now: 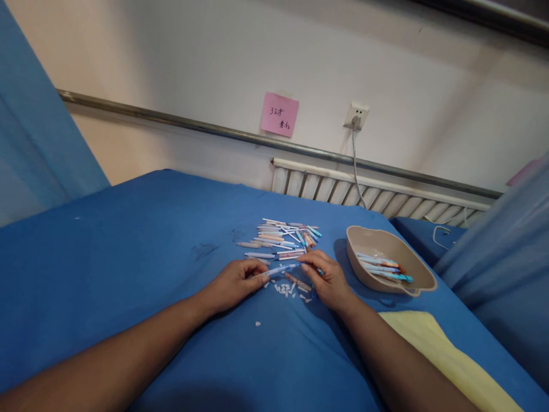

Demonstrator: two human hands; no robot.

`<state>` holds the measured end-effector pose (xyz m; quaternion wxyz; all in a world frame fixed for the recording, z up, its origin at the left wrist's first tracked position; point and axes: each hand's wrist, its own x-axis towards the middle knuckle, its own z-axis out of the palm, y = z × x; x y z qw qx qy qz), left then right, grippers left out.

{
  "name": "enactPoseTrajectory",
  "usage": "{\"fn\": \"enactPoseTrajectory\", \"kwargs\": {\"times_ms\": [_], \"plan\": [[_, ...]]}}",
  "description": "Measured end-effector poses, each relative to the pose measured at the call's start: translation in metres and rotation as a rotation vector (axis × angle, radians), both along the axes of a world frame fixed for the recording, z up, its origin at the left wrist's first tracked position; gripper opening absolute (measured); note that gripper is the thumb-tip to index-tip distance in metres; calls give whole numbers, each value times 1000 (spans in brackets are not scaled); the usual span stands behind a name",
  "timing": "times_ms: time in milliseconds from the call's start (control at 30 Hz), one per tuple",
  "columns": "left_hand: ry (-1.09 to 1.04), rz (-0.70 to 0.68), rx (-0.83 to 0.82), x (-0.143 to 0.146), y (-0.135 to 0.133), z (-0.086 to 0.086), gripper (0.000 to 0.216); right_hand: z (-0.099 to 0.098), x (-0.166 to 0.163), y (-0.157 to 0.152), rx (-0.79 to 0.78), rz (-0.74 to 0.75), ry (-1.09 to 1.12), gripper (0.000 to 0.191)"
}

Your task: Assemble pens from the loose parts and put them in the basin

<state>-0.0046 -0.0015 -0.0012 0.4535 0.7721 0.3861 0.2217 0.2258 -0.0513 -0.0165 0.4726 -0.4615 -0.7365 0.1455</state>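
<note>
My left hand and my right hand rest on a blue cloth-covered table, pinching the two ends of one thin pen held level between them. Just beyond lies a loose pile of pens and refills. Small white pieces are scattered under and between my hands, with one stray piece nearer to me. A beige tray to the right of my right hand holds several pens.
A yellow cloth lies at the near right of the table. Behind are a wall with a pink note, a socket with a cable, a metal rail and a radiator. Blue curtains hang at left and right.
</note>
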Motion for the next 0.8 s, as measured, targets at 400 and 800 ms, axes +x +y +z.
{"fn": "enactPoseTrajectory", "kwargs": {"times_ms": [400,800], "plan": [[34,-67,-16,0,-3,6,27,-10,-9,0,-306,43,252,15],[59,-129,7,0,-7,5,26,-8,-8,-1,-344,38,244,29]]}}
